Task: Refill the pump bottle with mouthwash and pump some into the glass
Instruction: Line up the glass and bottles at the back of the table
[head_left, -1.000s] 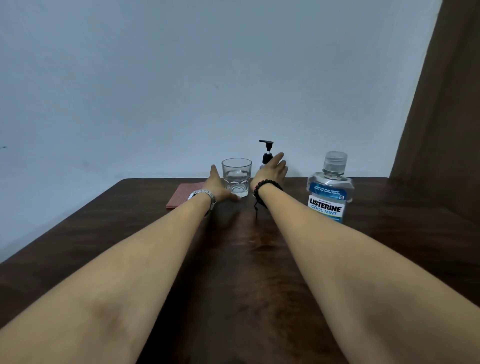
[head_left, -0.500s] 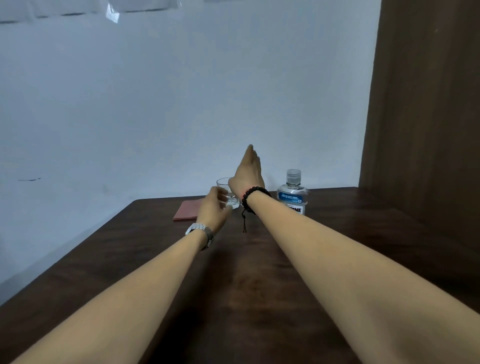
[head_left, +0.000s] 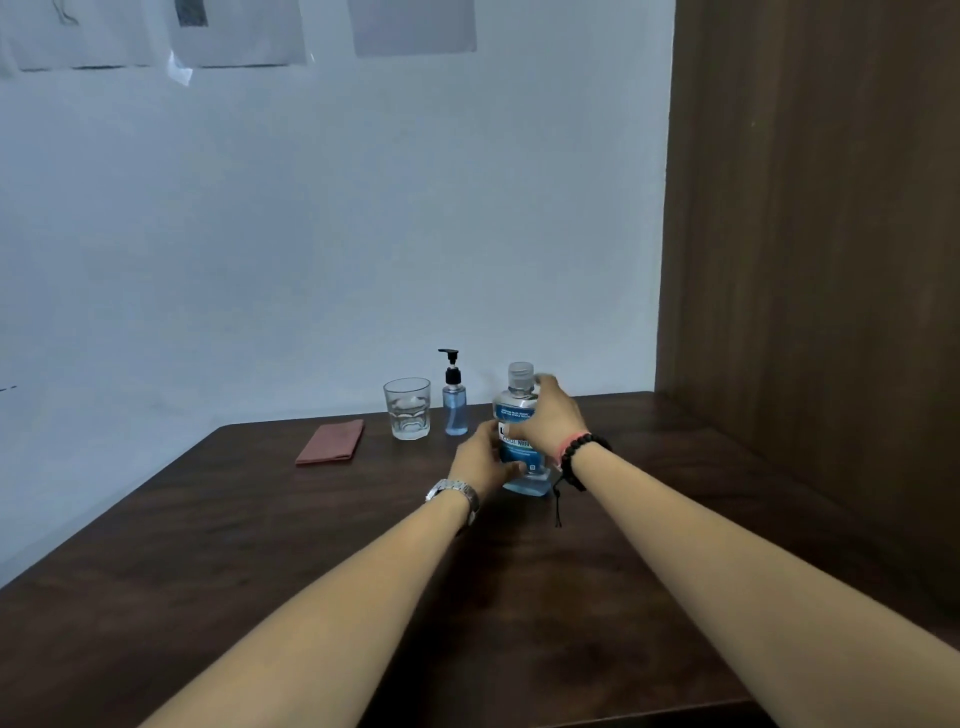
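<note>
From the head camera, you have both hands on the mouthwash bottle (head_left: 519, 415), which stands upright on the dark wooden table (head_left: 260, 545), a little to the right of the picture's centre. Your left hand (head_left: 483, 460) grips the lower body of the bottle from its 9 o'clock side, thumb and fingers curled round the label. Your right hand (head_left: 550, 418) wraps the bottle's shoulder from the 3 o'clock side, its fingers curled just under the clear cap (head_left: 520, 375), which is on the neck. Blue liquid shows at the bottle's base. At about 10 o'clock from the bottle, near the wall, the pump bottle (head_left: 454, 402) stands upright with its black pump head on and blue liquid inside. Just beside it at 9 o'clock is the glass (head_left: 407, 408), upright, apart from the pump bottle. Farther out at 9 o'clock a folded reddish cloth (head_left: 331, 441) lies flat on the table. A metal watch (head_left: 453, 491) sits on your left wrist and a dark bead bracelet (head_left: 579, 452) on your right.
</note>
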